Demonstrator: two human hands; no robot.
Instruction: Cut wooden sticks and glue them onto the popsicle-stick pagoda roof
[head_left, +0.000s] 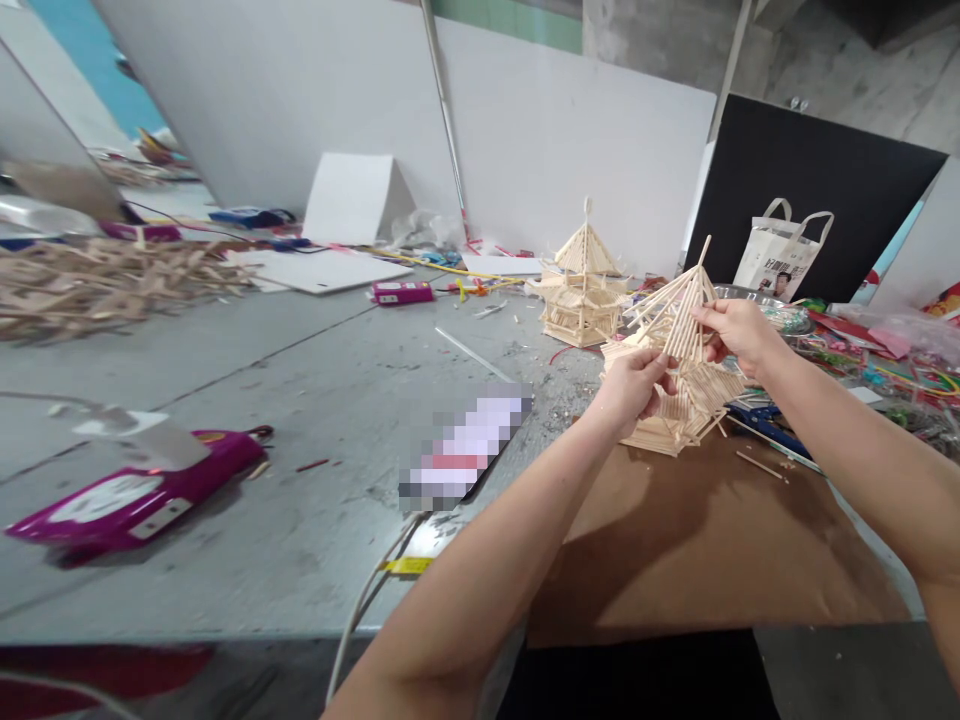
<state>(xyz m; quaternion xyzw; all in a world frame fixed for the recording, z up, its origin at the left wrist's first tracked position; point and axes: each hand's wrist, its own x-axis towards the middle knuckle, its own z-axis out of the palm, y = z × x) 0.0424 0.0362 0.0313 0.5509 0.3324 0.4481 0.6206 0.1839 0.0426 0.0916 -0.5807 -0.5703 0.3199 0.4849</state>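
Note:
A pointed roof of thin wooden sticks point(681, 305), with one stick rising from its peak, is pinched between my two hands. My left hand point(634, 388) has its fingers closed at the roof's lower edge. Higher up, my right hand point(735, 330) grips the right side with thumb and fingers. Directly beneath is a tiered stick pagoda body point(667, 432) on brown board; whether the roof touches it I cannot tell. Behind and to the left, a second stick pagoda point(583, 285) stands upright with a looped tip.
A phone point(465, 450) lies left of my forearm, a cable running off the table's front edge. Purple power strips point(135, 495) sit on the grey table point(300, 400). Wood strips point(112, 285) pile up at far left. A blue-handled tool point(772, 428) and plastic clutter are at right.

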